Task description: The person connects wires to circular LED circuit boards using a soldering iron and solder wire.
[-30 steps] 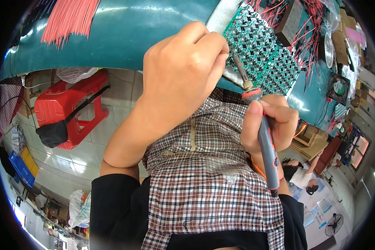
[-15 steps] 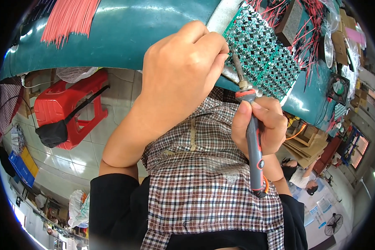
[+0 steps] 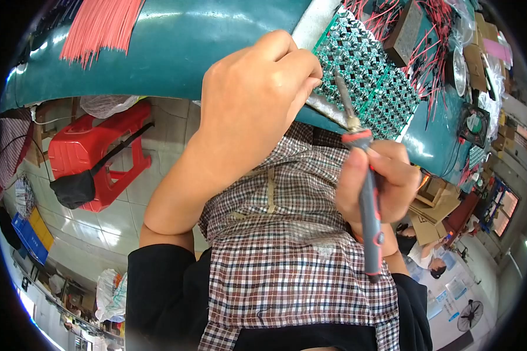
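**Friend:** Where is the edge of your table?

**Me:** The teal table (image 3: 175,41) fills the top of the frame. Its near edge curves from the left side down to the middle, just above my checked apron (image 3: 293,263). Below that edge, on the left, there is open floor with a red stool (image 3: 99,152) well away from my hands.

**Friend:** Is there room up on the table?

**Me:** Lots on the upper left. Only a bunch of red wires (image 3: 99,26) lies there. The upper right is crowded with more wires and small boxes.

**Friend:** What is your left hand doing?

**Me:** My left hand (image 3: 255,99) is curled shut, in the upper middle. Its fingertips press down at the edge of the green circuit board (image 3: 369,82). I cannot tell if they pinch something small.

**Friend:** And your right hand?

**Me:** My right hand (image 3: 375,181) is wrapped tight around the grey soldering iron (image 3: 369,216), right of the middle. The iron stands almost straight up. Its metal tip points at the near edge of the board, close to my left fingers.
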